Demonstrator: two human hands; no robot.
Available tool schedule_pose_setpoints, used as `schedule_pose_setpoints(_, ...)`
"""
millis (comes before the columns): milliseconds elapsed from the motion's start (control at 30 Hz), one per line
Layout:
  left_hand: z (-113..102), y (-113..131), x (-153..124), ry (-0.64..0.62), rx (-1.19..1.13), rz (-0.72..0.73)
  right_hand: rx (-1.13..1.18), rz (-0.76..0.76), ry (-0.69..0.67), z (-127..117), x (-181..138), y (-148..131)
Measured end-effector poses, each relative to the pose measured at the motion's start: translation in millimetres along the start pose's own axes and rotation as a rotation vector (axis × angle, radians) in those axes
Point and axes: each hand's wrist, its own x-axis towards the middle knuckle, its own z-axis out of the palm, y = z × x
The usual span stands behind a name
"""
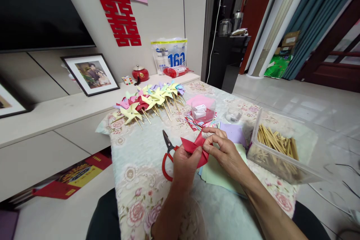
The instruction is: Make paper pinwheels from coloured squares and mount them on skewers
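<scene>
as two hands (186,162) (225,152) pinch, one red pinwheel (193,145)

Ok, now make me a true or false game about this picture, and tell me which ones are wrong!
1. The left hand and the right hand both hold red paper. True.
2. The scissors are in the right hand. False: they lie on the tablecloth by the left hand.
3. There are sticks in the clear box. True.
4. The pinwheels are inside the clear box. False: they lie bunched together on the tablecloth.
5. The round jar on the white cabinet is blue. False: it is red.
6. The tablecloth has flowers on it. True.
</scene>
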Motion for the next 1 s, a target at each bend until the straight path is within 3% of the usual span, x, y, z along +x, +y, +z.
schedule_pose_setpoints(467, 5, 11, -4, 0.004, 0.056, 0.031, -0.042, -0.037, 0.032, 4, -1, 4)
schedule_pose_setpoints(1000, 3, 2, -1, -0.061, -0.049, -0.013, 0.244, 0.155, 0.055, 3, 1, 7)
